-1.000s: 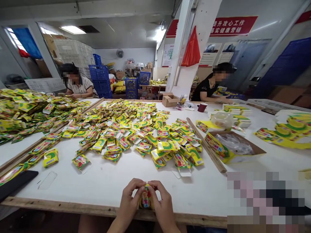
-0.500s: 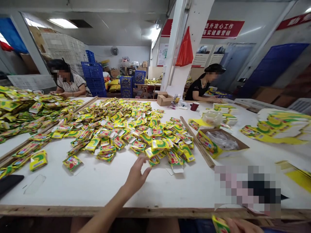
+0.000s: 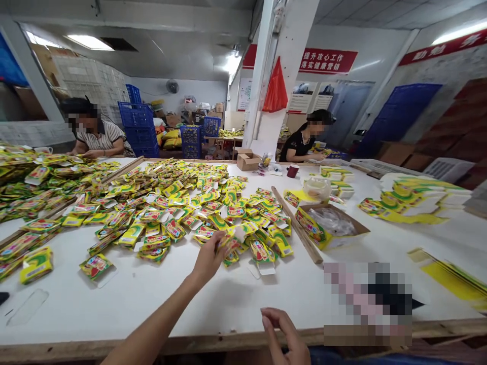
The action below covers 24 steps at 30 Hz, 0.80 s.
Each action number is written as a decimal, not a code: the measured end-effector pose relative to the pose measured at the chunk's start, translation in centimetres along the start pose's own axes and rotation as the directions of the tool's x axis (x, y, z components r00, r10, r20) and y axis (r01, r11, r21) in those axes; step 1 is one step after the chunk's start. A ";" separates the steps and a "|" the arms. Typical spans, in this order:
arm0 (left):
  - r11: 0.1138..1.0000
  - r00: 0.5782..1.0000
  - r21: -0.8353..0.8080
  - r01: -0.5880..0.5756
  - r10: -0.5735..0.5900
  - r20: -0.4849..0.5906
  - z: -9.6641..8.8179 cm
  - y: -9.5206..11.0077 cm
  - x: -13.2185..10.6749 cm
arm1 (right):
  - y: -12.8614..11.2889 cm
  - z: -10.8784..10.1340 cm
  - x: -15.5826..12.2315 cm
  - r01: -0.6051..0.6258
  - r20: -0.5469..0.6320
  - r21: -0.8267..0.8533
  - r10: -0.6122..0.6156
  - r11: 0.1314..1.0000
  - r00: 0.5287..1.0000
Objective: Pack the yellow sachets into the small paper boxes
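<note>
My left hand (image 3: pixel 208 258) reaches out over the white table (image 3: pixel 160 299) and pinches a yellow-green packet (image 3: pixel 228 242) at the near edge of the big pile of packets (image 3: pixel 182 203). My right hand (image 3: pixel 283 332) hovers at the table's front edge with its fingers loosely curled and nothing in them. A single packet (image 3: pixel 95 265) lies apart to the left, and a small yellow box (image 3: pixel 36 263) lies further left.
A wooden strip (image 3: pixel 297 225) borders the pile on the right, beside an open carton with clear plastic (image 3: pixel 331 223). Flat yellow sheets (image 3: pixel 411 203) lie at the far right. Two other people sit at the table's far side. A second heap of packets (image 3: pixel 34 182) fills the left.
Both hands held one packet at the front edge; then the right hand took it down to the right and now shows empty, while the left hand reached forward and gripped a packet in the pile.
</note>
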<state>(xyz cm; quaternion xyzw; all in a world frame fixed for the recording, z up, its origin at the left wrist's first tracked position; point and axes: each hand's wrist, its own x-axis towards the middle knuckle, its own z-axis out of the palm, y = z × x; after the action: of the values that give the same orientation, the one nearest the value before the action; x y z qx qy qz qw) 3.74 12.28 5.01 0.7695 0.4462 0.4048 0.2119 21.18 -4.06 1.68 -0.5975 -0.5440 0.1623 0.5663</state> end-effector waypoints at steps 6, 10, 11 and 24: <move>0.739 0.965 -0.620 0.262 -0.200 0.169 -1.7 1.2 -10.4 | 0.0 5.3 0.6 -0.076 0.251 0.176 0.030 0.982 0.967; 0.714 0.945 -0.619 0.327 -0.244 0.218 -2.1 0.6 -12.8 | -0.4 8.2 0.2 -0.121 0.316 0.285 0.026 0.951 0.949; 0.712 0.944 -0.619 0.331 -0.243 0.225 -2.3 0.4 -13.0 | -0.4 8.5 0.1 -0.128 0.320 0.292 0.030 0.948 0.947; 0.871 0.976 -0.445 0.208 -0.216 0.032 -3.4 -1.4 -12.5 | -2.7 10.2 1.8 0.063 0.390 0.212 -0.143 0.975 0.910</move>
<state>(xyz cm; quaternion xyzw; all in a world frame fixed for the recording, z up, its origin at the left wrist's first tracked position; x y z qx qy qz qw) -3.16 2.17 0.58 0.6431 0.4253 0.4777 0.4211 12.28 1.91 1.58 -0.4635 -0.6612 0.3041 0.5055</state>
